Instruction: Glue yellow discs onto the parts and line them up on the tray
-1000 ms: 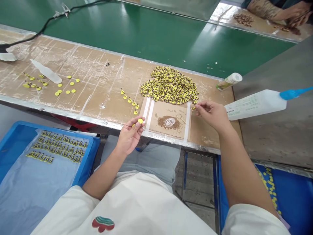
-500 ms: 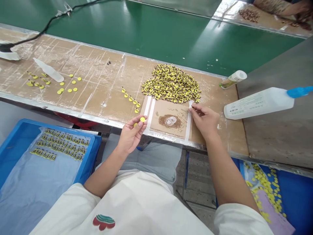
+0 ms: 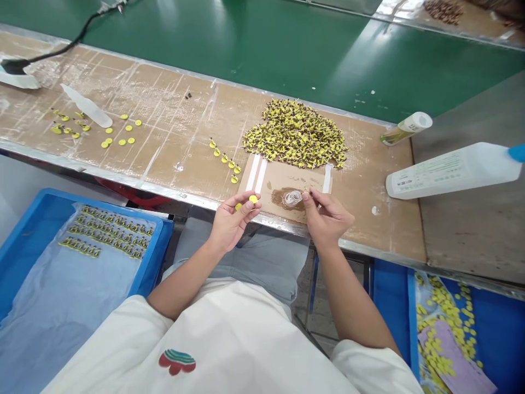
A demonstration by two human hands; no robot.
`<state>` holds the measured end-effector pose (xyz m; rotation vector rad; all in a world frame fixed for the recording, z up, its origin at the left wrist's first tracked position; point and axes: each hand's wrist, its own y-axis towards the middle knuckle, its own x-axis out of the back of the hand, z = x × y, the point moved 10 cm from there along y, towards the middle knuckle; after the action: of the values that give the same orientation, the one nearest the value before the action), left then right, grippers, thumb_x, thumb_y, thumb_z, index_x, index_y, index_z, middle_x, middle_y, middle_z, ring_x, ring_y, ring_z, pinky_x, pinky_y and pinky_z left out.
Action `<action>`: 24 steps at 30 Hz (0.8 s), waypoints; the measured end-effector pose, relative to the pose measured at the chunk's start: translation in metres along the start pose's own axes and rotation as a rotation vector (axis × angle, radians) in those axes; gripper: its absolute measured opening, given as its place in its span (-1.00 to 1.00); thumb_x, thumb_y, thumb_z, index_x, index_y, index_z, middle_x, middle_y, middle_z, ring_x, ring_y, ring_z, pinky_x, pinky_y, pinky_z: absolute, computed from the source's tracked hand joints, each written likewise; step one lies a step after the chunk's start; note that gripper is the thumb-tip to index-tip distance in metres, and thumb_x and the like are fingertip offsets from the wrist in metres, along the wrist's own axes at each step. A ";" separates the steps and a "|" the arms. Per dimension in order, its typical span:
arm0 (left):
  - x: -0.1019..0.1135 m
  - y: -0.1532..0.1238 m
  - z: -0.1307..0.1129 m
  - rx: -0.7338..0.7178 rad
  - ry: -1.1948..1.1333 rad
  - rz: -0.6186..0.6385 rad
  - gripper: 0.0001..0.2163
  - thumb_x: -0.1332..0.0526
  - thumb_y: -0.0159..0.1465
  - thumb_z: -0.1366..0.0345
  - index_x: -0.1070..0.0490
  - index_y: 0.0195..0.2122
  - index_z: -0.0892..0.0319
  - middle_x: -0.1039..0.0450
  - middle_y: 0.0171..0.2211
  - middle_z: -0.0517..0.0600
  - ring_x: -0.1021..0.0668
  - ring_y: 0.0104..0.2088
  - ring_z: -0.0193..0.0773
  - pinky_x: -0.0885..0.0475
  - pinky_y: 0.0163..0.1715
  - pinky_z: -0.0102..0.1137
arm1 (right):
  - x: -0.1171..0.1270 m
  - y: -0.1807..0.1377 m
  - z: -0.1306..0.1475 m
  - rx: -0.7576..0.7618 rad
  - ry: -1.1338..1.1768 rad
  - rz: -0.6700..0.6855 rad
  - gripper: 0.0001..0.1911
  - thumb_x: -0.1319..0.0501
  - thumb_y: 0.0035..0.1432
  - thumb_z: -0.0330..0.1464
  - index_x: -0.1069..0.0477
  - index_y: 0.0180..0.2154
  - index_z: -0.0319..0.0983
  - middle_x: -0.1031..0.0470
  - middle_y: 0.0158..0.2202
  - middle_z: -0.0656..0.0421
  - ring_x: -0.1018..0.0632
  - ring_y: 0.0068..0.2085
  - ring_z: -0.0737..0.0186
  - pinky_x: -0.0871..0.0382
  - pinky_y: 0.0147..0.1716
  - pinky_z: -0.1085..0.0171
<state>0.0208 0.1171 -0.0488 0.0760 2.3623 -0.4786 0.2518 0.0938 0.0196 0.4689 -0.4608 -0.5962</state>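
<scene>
My left hand is closed on a yellow disc, pinched between thumb and forefinger. A second yellow disc shows against its fingers. My right hand is pinched just right of a small clear dish; whatever its fingertips hold is too small to make out. The dish rests in a wet brown patch on a cardboard sheet. Behind the sheet lies a big heap of tiny yellow-and-dark figures. Several figures on yellow discs stand in a line left of the sheet.
Loose yellow discs and a white strip lie farther left. At right are a small tube and a large white bottle, lying tilted in view. A blue tray holds rows of figures; yellow discs fill a lower-right bin.
My right hand has moved left and toward me, from the heap's front edge to beside the clear dish. My left hand still holds the yellow discs. The whole view has shifted slightly.
</scene>
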 end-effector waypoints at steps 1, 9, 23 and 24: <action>0.000 0.000 0.000 0.000 0.002 0.002 -0.74 -0.41 0.07 0.34 -0.56 -0.18 0.20 -0.58 -0.16 0.02 -0.61 -0.29 -0.44 -0.52 -0.20 -0.57 | 0.000 0.000 -0.002 -0.012 -0.007 -0.008 -0.77 -0.38 0.04 -0.28 -0.59 -0.22 -0.19 -0.62 -0.35 0.14 -0.61 -0.31 0.19 -0.53 -0.22 0.17; 0.000 0.001 0.002 0.008 0.005 0.010 -0.73 -0.40 0.08 0.34 -0.56 -0.17 0.20 -0.58 -0.14 0.03 -0.61 -0.28 -0.43 -0.50 -0.17 -0.56 | -0.001 0.000 -0.007 -0.078 0.021 -0.029 -0.79 -0.41 -0.01 -0.29 -0.60 -0.28 -0.22 -0.62 -0.38 0.16 -0.62 -0.35 0.19 -0.53 -0.25 0.19; 0.001 0.000 0.001 0.023 -0.016 0.024 -0.75 -0.38 0.11 0.36 -0.54 -0.15 0.20 -0.57 -0.14 0.02 -0.60 -0.26 -0.44 -0.51 -0.16 -0.57 | 0.007 0.000 -0.014 -0.161 0.075 -0.090 -0.66 -0.42 -0.04 -0.24 -0.56 -0.20 -0.25 -0.59 -0.41 0.16 -0.58 -0.41 0.27 -0.53 -0.31 0.22; 0.001 0.000 0.001 0.024 -0.018 0.023 -0.75 -0.38 0.11 0.36 -0.54 -0.15 0.20 -0.57 -0.14 0.03 -0.61 -0.26 -0.43 -0.51 -0.16 -0.56 | 0.008 0.000 -0.017 -0.177 0.075 -0.092 -0.65 -0.43 -0.04 -0.24 -0.56 -0.20 -0.26 -0.59 -0.42 0.16 -0.58 -0.41 0.27 -0.53 -0.32 0.23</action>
<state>0.0211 0.1168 -0.0501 0.1099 2.3358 -0.4948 0.2666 0.0935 0.0087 0.3432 -0.3132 -0.6995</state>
